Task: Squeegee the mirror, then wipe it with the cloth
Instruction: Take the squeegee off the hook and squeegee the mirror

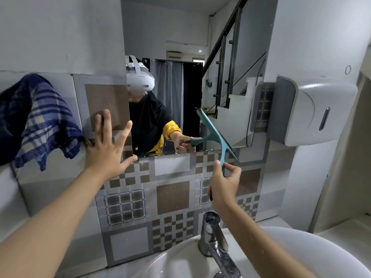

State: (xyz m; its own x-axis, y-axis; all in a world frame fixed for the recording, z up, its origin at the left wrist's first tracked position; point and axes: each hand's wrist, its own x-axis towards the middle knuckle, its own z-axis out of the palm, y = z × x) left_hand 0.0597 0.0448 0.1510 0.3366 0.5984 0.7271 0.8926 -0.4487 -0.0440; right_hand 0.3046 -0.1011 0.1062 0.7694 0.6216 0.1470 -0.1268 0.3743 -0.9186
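Note:
The mirror hangs on the wall above the tiles, reflecting a person and a staircase. My right hand grips the handle of a teal squeegee, whose blade lies tilted against the lower right part of the glass. My left hand is spread flat on the tiled wall just left of the mirror's lower left corner, holding nothing. A blue checked cloth is draped at the far left, its corner close to my left hand's little finger.
A white paper dispenser juts from the wall right of the mirror. Below, a chrome tap stands on a white basin, directly under my right forearm. Patterned grey and brown tiles cover the wall beneath the mirror.

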